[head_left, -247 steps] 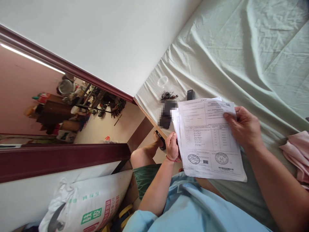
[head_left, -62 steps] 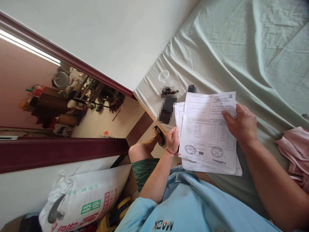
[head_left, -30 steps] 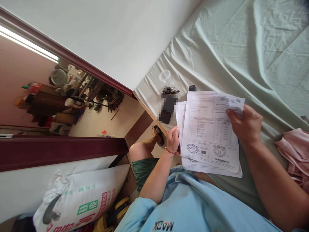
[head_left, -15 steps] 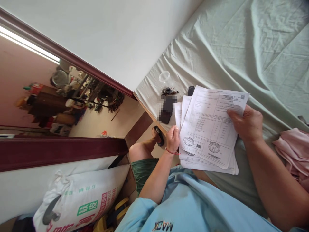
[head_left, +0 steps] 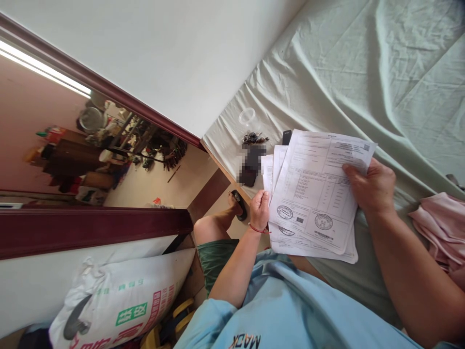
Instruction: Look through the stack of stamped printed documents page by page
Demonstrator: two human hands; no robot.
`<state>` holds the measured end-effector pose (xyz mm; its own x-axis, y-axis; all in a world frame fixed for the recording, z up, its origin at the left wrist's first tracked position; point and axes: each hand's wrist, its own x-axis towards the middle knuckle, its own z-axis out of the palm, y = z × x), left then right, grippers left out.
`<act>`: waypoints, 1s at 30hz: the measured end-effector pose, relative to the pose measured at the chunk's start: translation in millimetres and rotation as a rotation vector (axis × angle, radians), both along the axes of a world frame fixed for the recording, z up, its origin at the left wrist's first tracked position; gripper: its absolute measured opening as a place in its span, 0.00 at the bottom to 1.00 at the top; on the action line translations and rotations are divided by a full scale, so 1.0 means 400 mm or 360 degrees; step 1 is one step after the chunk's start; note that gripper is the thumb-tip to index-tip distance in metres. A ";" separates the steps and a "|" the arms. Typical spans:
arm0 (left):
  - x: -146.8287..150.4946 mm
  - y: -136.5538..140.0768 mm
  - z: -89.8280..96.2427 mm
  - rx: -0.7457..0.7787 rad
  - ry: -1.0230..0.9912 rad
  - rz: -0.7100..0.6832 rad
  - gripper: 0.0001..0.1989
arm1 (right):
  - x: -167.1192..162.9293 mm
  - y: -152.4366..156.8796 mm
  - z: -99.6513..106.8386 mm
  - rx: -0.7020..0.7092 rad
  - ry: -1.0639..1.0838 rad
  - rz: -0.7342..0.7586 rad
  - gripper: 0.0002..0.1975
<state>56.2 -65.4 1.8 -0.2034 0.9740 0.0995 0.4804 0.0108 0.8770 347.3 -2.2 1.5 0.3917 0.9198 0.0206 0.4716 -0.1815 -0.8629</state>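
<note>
Several printed paper sheets [head_left: 319,189] are fanned in front of me, the top one bearing round stamps and a small square code. My right hand [head_left: 374,186] grips the top sheet at its right edge, thumb lying on the print. At the left side, my left hand [head_left: 259,208], with a red string at the wrist, is closed on the edges of the lower sheets [head_left: 314,247]. The papers hang over my lap and the near edge of the bed. Most of the lower sheets' print is hidden under the top one.
On the bed sheet [head_left: 334,72] lie a clear plastic lid or cup [head_left: 247,116], a bunch of keys [head_left: 254,138], a partly blurred dark phone-like object [head_left: 250,175], a black object [head_left: 286,137] and pink cloth [head_left: 441,228]. A white printed sack [head_left: 123,295] stands at the lower left by a doorway.
The top sheet has shifted very slightly between my hands. Both hands keep their hold, and nothing else has visibly moved.
</note>
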 end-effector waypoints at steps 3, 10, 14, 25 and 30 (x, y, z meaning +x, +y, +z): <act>0.002 0.000 0.003 0.0001 -0.0012 0.0013 0.26 | -0.001 -0.001 0.003 -0.0002 0.0011 -0.0003 0.19; 0.000 0.002 0.000 -0.0012 -0.0010 0.0026 0.27 | -0.001 -0.001 0.007 -0.0029 0.0010 0.0003 0.19; 0.001 0.002 0.000 -0.0001 -0.0017 0.0028 0.29 | -0.001 0.000 0.003 -0.0024 -0.0013 0.0002 0.19; 0.000 0.004 -0.001 0.0019 -0.0022 0.0041 0.29 | 0.002 -0.003 -0.005 0.0030 0.0058 0.0042 0.17; -0.004 0.008 -0.011 -0.0012 -0.0179 0.0068 0.29 | -0.001 -0.006 -0.017 0.0103 0.0153 0.0050 0.14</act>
